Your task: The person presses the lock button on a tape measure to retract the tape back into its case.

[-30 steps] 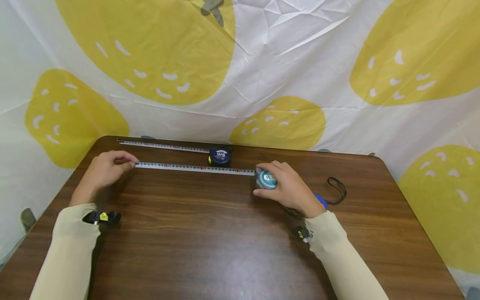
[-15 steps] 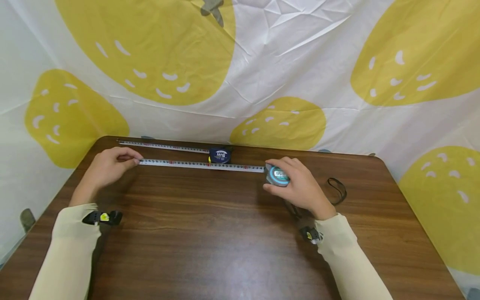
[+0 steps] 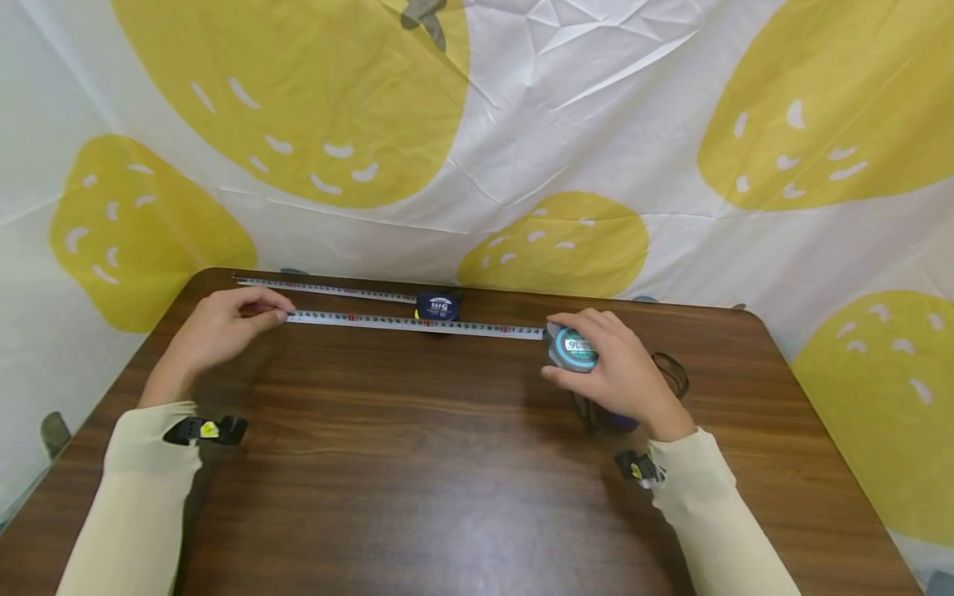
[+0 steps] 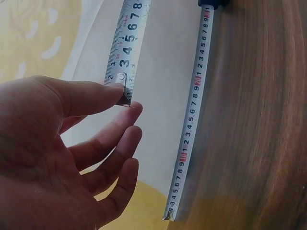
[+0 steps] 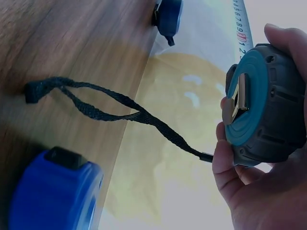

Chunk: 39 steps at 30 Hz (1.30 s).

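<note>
My right hand grips a grey and teal tape measure, thumb and fingers round its case. From the case a white blade stretches left, raised above the table. At the blade's end, my left hand pinches the metal hook between thumb and index finger; its other fingers are bent loosely. A black wrist strap hangs from the held case. Behind lies a dark blue 5 m tape measure, its own blade pulled out to the left along the table.
A bright blue tape measure lies under my right forearm, mostly hidden in the head view, near a black cord loop. The brown wooden table ends at a white curtain with yellow fruit shapes.
My right hand has moved right with the teal tape measure, so more blade shows. My left hand, still on the hook, has shifted slightly right and up in view.
</note>
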### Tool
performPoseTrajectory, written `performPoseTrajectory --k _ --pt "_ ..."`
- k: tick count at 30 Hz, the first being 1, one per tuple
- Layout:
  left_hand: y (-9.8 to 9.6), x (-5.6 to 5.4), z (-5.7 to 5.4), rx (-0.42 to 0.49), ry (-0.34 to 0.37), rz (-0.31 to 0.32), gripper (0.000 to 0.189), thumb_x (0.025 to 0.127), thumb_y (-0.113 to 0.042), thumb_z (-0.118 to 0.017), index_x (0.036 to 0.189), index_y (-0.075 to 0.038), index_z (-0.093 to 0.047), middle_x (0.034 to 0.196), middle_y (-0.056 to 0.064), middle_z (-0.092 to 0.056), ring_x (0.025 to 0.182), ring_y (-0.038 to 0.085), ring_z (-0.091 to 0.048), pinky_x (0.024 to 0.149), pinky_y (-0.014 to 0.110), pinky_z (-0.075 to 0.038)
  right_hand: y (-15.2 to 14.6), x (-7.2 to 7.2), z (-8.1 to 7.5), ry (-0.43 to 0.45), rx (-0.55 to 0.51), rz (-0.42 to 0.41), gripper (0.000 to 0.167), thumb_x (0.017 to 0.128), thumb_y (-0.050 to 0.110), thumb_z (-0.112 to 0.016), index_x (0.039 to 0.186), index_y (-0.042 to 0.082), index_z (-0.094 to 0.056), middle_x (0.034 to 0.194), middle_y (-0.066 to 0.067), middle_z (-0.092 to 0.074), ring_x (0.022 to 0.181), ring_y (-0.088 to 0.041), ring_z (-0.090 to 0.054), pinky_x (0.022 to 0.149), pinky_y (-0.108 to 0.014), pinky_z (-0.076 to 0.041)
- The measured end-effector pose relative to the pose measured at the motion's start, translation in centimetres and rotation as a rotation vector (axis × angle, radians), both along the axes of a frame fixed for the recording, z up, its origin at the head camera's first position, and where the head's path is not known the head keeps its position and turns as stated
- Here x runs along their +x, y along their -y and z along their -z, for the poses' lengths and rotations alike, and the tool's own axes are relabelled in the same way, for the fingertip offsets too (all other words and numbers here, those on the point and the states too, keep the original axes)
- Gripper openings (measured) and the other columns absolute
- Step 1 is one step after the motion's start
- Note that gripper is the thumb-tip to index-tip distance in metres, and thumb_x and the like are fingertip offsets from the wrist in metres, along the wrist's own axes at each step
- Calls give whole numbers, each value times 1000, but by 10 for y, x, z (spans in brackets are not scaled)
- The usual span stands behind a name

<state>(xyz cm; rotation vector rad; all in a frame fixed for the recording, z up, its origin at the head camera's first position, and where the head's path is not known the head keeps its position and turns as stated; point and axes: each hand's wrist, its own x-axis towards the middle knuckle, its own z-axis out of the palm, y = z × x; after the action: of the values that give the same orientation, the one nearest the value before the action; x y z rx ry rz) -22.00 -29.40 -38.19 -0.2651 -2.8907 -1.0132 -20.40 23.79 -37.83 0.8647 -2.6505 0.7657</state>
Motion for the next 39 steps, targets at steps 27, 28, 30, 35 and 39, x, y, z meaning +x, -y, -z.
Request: performPoseTrajectory --k 27,28,30,35,39 --pt "-18 6 -13 40 -34 42 25 115 -29 -62 130 -13 -75 116 11 -74 95 27 -55 78 41 -44 -25 6 -8 -125 -80 22 62 81 25 -98 137 16 -74 117 -1 -75 107 -20 -64 81 -43 -56" --pt "-19 6 -14 44 -40 40 25 115 -29 -63 130 -13 -75 116 11 -74 96 27 -56 79 40 -44 -26 6 -9 -129 -80 25 62 81 25 -98 137 16 -74 118 -1 -75 108 -20 -64 81 -43 -56" --pt "-21 7 -15 57 -50 37 26 115 -30 -63 130 -14 -75 117 10 -75 98 26 -57 80 38 -44 -28 8 -10 -136 -80 32 61 81 25 -98 137 16 -75 121 -1 -75 110 -21 -65 80 -43 -56" --pt "-26 10 -19 80 -74 35 25 115 -31 -64 129 -13 -76 119 10 -75 102 26 -58 81 36 -45 -33 11 -13 -154 -87 45 61 81 23 -98 137 17 -75 123 -1 -75 109 -21 -65 79 -38 -55" --pt "-30 13 -20 95 -83 38 25 114 -30 -65 129 -13 -76 118 10 -76 102 26 -59 81 34 -45 -38 12 -15 -169 -102 43 61 80 20 -99 137 17 -76 125 -2 -75 108 -21 -65 79 -31 -53"
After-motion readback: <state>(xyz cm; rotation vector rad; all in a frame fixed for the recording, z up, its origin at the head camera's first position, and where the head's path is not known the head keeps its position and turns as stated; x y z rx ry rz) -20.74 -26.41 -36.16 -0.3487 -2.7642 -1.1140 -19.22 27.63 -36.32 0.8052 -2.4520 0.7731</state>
